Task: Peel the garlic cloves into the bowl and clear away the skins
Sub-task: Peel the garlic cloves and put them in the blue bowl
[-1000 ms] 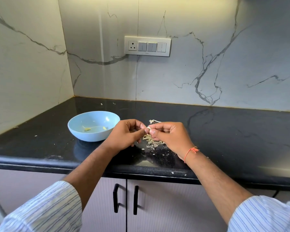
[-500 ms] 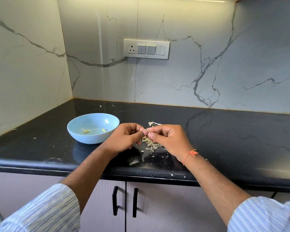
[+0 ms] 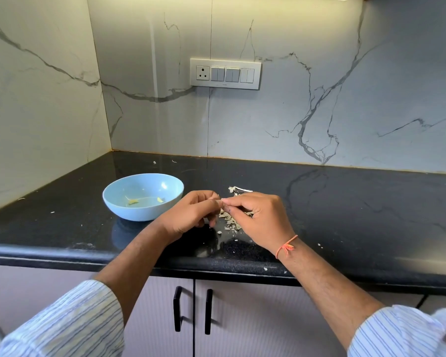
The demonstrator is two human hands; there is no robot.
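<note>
Garlic clove (image 3: 220,201) sits pinched between the fingertips of my left hand (image 3: 188,215) and my right hand (image 3: 258,217), above the black counter (image 3: 345,215) and just right of the blue bowl (image 3: 119,202). It's nearly hidden, so I can't tell its long axis or which way the tip points. I judge it light, firm, slippery once bare; best gripped at the ends while the papery skin tears off. Both hands are curled, thumbs and forefingers closed on it. Loose skins (image 3: 229,220) lie below; two bits rest in the bowl
</note>
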